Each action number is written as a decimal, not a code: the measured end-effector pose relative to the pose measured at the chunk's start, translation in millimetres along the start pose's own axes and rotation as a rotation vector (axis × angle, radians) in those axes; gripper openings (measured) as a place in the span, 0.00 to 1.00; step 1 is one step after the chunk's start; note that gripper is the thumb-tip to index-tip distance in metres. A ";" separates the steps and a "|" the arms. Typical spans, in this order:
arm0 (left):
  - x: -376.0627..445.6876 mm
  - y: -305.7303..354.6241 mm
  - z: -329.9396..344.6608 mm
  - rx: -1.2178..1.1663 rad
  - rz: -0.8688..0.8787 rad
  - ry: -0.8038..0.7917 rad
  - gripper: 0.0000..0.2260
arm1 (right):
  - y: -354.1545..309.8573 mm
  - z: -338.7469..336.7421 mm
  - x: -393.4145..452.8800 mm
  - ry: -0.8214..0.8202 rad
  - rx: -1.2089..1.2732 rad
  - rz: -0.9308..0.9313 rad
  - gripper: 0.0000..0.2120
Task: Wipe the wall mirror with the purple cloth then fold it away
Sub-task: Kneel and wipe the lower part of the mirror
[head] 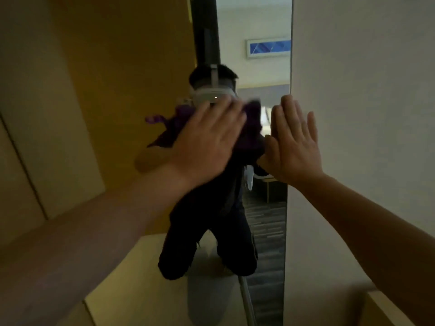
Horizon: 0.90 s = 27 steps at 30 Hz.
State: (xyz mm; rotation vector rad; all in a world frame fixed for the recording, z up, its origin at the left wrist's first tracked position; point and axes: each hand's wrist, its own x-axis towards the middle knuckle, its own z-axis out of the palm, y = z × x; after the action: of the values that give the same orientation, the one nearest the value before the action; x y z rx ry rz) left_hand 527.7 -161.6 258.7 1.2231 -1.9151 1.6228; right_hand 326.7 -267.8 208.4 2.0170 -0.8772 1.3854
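A tall narrow wall mirror [266,220] runs down the middle of the view, between a wooden panel and a pale wall. My left hand [207,142] lies flat, fingers spread, pressing the purple cloth [253,128] against the glass at about head height. The cloth bunches out above and to the left of the hand; its reflection shows as purple folds beside it. My right hand [296,147] rests flat and open on the mirror's right edge, fingers pointing up, holding nothing. A kneeling person in dark clothes is reflected in the glass.
A yellow-brown wooden panel [122,74] borders the mirror on the left, with a cabinet door [35,149] further left. A pale wall [364,90] lies to the right. A light ledge [131,290] sits below my arms. A blue framed picture [268,47] shows in reflection.
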 end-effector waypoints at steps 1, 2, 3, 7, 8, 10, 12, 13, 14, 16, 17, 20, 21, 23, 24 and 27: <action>-33.3 21.2 8.0 -0.020 0.088 -0.022 0.21 | 0.9 0.1 0.4 0.013 0.012 -0.009 0.29; -68.5 43.3 15.2 -0.029 0.160 -0.068 0.21 | 1.1 -0.1 1.3 0.016 0.024 -0.005 0.29; -101.4 64.2 22.5 -0.031 0.202 -0.129 0.21 | 0.6 -0.8 1.9 0.017 0.033 0.005 0.29; -164.0 105.4 44.2 -0.031 0.146 -0.168 0.20 | -6.4 -1.8 0.1 0.065 0.050 0.025 0.28; -162.3 105.7 46.1 -0.040 0.123 -0.149 0.19 | -7.3 -1.4 1.1 0.068 0.047 0.034 0.28; -160.4 105.2 44.1 -0.062 0.114 -0.144 0.18 | -9.7 -3.5 0.7 0.045 0.037 0.058 0.29; -160.8 104.0 39.9 -0.104 0.113 -0.157 0.18 | -10.4 -10.9 -0.3 0.011 0.042 0.075 0.29; -158.0 101.6 35.7 -0.120 0.112 -0.148 0.18 | -10.0 -17.5 0.1 0.005 0.068 0.081 0.29; -152.0 96.7 31.8 -0.144 0.112 -0.133 0.19 | -7.1 -24.7 0.9 0.008 0.098 0.089 0.29; -123.7 78.2 23.9 -0.197 0.077 -0.069 0.20 | 7.3 -37.3 5.1 0.027 0.115 0.139 0.27; -100.6 64.7 19.6 -0.211 0.029 -0.012 0.20 | 18.4 -40.8 8.6 0.026 0.098 0.174 0.27; -3.1 17.5 2.7 -0.179 -0.173 0.149 0.21 | 50.3 -37.9 16.2 -0.083 -0.023 0.232 0.29; 33.0 2.0 -5.2 -0.150 -0.241 0.167 0.22 | 57.0 -32.6 16.6 -0.117 -0.075 0.216 0.30; 95.2 -21.5 -21.6 -0.122 -0.366 0.165 0.23 | 65.0 -21.9 15.8 -0.128 -0.141 0.194 0.30; 116.1 -27.9 -26.0 -0.104 -0.401 0.154 0.23 | 67.6 -17.5 15.9 -0.118 -0.155 0.193 0.30; 131.9 -19.6 -20.0 0.006 -0.324 0.120 0.24 | 73.8 -10.2 13.8 -0.082 -0.172 0.191 0.30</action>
State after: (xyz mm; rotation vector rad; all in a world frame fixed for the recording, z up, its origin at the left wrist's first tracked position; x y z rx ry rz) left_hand 462.9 -193.2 372.8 1.3266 -1.5478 1.4944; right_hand 268.1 -310.9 229.7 1.9102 -1.2109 1.2838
